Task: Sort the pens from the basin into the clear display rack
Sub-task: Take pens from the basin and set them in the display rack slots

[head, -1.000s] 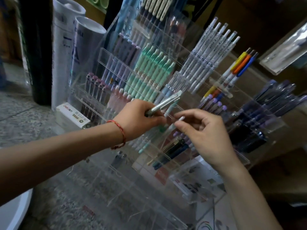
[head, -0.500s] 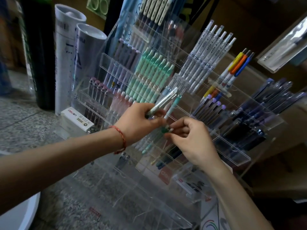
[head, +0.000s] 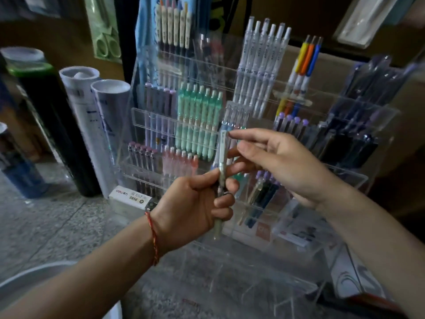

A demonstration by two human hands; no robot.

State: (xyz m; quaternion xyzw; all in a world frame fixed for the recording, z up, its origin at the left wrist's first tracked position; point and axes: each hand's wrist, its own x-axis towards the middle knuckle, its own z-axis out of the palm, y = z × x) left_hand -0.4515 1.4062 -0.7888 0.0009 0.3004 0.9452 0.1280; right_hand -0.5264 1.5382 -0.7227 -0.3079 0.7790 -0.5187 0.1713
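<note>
Left hand [head: 195, 203]: closed around upright pen [head: 221, 171]
Right hand [head: 282, 162]: open, nothing gripped
Display rack [head: 345, 180]: partly stocked

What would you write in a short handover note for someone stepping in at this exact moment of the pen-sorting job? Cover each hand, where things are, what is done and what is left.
Left hand: closed round a pale pen, held upright in front of the clear display rack.
Right hand: open, empty, fingertips near the pen's top end.
Basin: only its rim shows at lower left; contents out of view.
Done: many rack rows filled, such as the green pens.
Left: slot the held pen, then fetch any others from the basin.
</note>
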